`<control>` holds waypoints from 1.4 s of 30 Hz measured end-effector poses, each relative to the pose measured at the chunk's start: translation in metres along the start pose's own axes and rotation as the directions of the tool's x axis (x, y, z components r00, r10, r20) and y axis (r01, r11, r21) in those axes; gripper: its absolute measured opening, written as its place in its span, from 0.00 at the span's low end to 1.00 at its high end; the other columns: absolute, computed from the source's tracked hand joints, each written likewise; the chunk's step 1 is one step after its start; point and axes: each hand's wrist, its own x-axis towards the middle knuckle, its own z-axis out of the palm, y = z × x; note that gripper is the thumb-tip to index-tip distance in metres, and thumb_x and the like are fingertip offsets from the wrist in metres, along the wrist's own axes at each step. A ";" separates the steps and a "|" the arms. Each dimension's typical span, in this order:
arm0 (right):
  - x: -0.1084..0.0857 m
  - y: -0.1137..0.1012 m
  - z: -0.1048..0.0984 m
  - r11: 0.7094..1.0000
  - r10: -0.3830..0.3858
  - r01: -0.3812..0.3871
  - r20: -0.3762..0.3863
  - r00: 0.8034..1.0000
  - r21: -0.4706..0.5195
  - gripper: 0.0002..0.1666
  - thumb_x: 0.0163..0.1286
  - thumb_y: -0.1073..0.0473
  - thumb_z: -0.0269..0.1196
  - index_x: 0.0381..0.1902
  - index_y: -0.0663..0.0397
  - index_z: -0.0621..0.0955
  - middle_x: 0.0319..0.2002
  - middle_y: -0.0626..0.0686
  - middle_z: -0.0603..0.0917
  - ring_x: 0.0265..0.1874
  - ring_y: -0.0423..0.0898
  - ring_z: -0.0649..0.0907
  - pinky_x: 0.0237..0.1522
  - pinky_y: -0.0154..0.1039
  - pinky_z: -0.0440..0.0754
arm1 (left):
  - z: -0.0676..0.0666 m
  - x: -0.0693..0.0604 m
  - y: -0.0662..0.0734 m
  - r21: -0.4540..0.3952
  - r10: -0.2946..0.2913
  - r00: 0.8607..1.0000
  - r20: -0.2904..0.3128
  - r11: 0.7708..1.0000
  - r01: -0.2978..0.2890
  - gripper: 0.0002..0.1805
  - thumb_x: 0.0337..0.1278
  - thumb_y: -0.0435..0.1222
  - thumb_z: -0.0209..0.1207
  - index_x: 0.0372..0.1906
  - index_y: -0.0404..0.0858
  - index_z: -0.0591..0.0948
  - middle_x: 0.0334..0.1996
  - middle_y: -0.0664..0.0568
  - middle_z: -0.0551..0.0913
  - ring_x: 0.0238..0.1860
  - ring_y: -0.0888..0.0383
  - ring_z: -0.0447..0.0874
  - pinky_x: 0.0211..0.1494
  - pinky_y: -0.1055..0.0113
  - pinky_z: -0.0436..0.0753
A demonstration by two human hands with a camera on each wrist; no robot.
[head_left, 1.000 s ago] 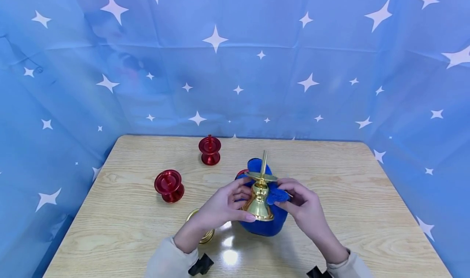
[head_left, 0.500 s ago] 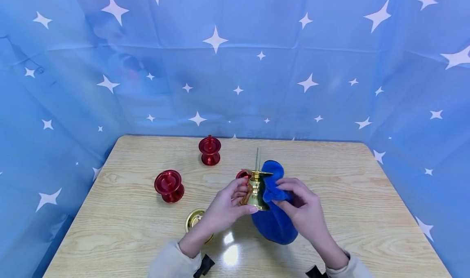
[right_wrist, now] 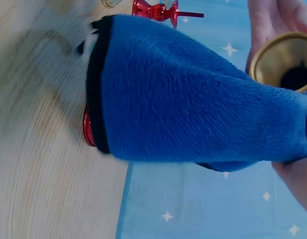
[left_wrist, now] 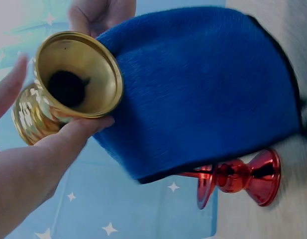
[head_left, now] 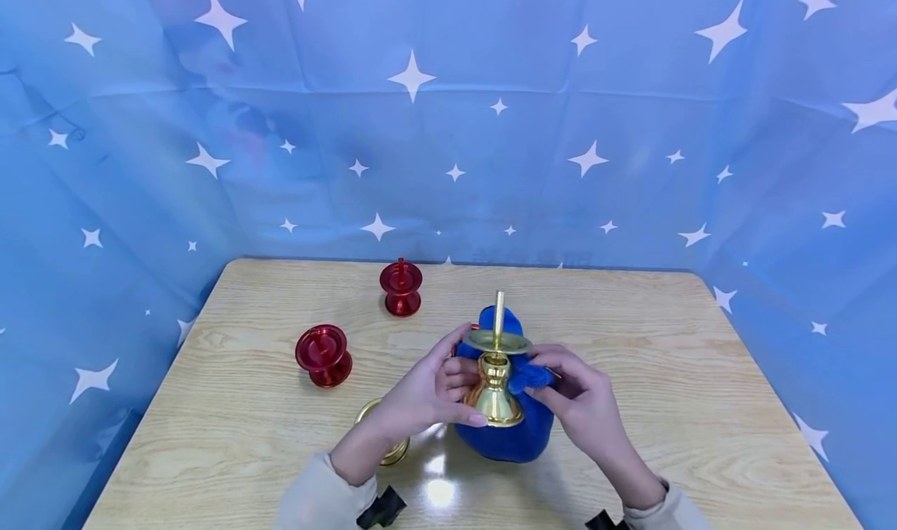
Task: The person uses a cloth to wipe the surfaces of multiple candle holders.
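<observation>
Blue star-printed curtains (head_left: 448, 125) back the pale wood-grain worktop (head_left: 666, 405), where 2 glossy red metal candle holders (head_left: 323, 355) stand at left. Rightward, the left hand (head_left: 420, 394) grips a polished gold metal candle holder (head_left: 496, 398) by its flared base above the worktop, probably stiff, slippery and surest at the waist; beside it, the right hand (head_left: 589, 398) pinches a plush, black-edged blue cloth (head_left: 508, 443), likely light and floppy.
</observation>
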 end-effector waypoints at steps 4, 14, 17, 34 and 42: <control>-0.001 -0.001 -0.001 1.000 -0.006 0.007 0.060 0.998 -0.017 0.17 0.49 0.85 0.59 0.35 0.66 0.78 0.44 0.51 0.79 0.47 0.42 0.77 0.42 0.33 0.79 | 0.001 0.001 0.004 0.092 -0.060 0.996 -0.065 0.994 0.066 0.39 0.57 0.41 0.59 0.69 0.38 0.51 0.48 0.40 0.75 0.51 0.52 0.75 0.55 0.58 0.73; 0.004 -0.009 -0.004 0.994 -0.061 0.068 0.083 0.995 -0.091 0.21 0.47 0.86 0.59 0.35 0.62 0.79 0.43 0.55 0.79 0.45 0.41 0.78 0.39 0.31 0.80 | 0.003 -0.002 0.024 0.173 -0.067 0.990 -0.126 0.981 0.089 0.31 0.58 0.40 0.59 0.62 0.40 0.58 0.46 0.40 0.78 0.48 0.51 0.78 0.53 0.59 0.75; 0.006 -0.013 -0.012 0.990 -0.052 0.060 0.067 0.996 -0.126 0.20 0.48 0.86 0.59 0.35 0.62 0.80 0.43 0.56 0.79 0.43 0.41 0.79 0.36 0.31 0.80 | -0.006 -0.006 0.038 0.201 -0.006 0.995 -0.096 0.979 0.026 0.35 0.55 0.41 0.60 0.64 0.42 0.56 0.51 0.38 0.76 0.51 0.48 0.76 0.53 0.56 0.74; -0.002 -0.007 -0.057 0.947 0.103 -0.118 -0.067 0.992 -0.300 0.17 0.50 0.83 0.61 0.38 0.65 0.79 0.42 0.47 0.80 0.41 0.36 0.79 0.36 0.29 0.80 | -0.102 -0.016 0.020 0.297 0.018 0.979 -0.205 0.954 0.045 0.38 0.56 0.30 0.58 0.68 0.39 0.51 0.55 0.33 0.69 0.55 0.46 0.71 0.53 0.58 0.73; -0.008 0.003 -0.059 0.929 0.176 -0.187 -0.063 0.982 -0.319 0.15 0.52 0.80 0.62 0.37 0.63 0.80 0.41 0.47 0.81 0.39 0.35 0.80 0.33 0.31 0.81 | -0.128 -0.015 -0.024 0.298 -0.059 0.956 -0.286 0.943 0.148 0.39 0.55 0.31 0.59 0.68 0.42 0.51 0.57 0.33 0.69 0.58 0.44 0.68 0.60 0.53 0.66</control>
